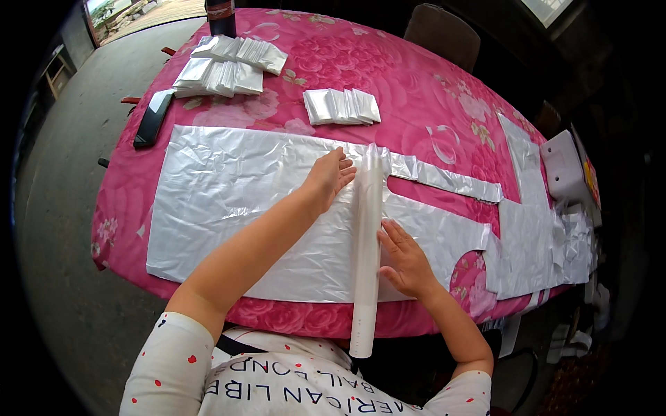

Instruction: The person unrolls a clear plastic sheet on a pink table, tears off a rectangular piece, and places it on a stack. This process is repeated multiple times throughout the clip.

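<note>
Resting an open right hand point(409, 262) on the right side of a translucent roll point(367, 263), laid near to far across silver plastic point(222, 187) and jutting past the near edge of the pink tablecloth point(409, 76). Holding the left hand point(329, 179), also open, left of the roll's far part.

A long pale tube point(368, 256) is the landmark, lying across a silvery plastic sheet point(291, 222). Beside its left, the left hand point(333, 182) and slanting forearm bar a low pass over the sheet; beside its right, the right hand point(404, 260) blocks the middle. Past the tube's far end, a narrow strip of pink tablecloth point(430, 104) gives passage before a small stack of folded bags point(342, 107). Right of that stack, beyond the tube, the cloth opens widely, until a white container point(562, 165) stands well right of the tube.
</note>
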{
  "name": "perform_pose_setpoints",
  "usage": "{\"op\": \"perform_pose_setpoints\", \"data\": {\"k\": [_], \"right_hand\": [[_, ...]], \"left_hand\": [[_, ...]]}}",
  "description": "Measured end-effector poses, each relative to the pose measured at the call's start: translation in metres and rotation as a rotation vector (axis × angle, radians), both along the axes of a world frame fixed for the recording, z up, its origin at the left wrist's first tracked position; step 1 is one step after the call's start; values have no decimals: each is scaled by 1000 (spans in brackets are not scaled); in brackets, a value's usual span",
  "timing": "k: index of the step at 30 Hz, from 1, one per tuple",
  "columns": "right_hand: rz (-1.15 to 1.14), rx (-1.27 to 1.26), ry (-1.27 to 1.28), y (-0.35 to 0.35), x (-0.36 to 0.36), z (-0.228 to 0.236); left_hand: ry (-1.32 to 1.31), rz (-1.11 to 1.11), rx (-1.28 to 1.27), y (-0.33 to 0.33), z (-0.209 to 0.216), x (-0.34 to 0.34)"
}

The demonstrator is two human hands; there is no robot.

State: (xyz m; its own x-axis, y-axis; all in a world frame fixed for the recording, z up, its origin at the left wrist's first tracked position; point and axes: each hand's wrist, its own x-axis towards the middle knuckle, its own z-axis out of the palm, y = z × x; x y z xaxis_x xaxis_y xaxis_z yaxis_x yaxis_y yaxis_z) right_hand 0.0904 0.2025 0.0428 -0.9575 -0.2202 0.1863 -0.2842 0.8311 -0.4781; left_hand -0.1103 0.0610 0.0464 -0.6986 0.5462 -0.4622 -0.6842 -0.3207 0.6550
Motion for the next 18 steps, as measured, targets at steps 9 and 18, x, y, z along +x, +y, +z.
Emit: {"op": "perform_pose_setpoints", "data": {"k": [9, 18], "right_hand": [[320, 189, 35, -108, -71, 8], [676, -366, 14, -194, -121, 54]], "left_hand": [[328, 117, -121, -147, 13, -9], [369, 207, -306, -317, 7, 55]]}}
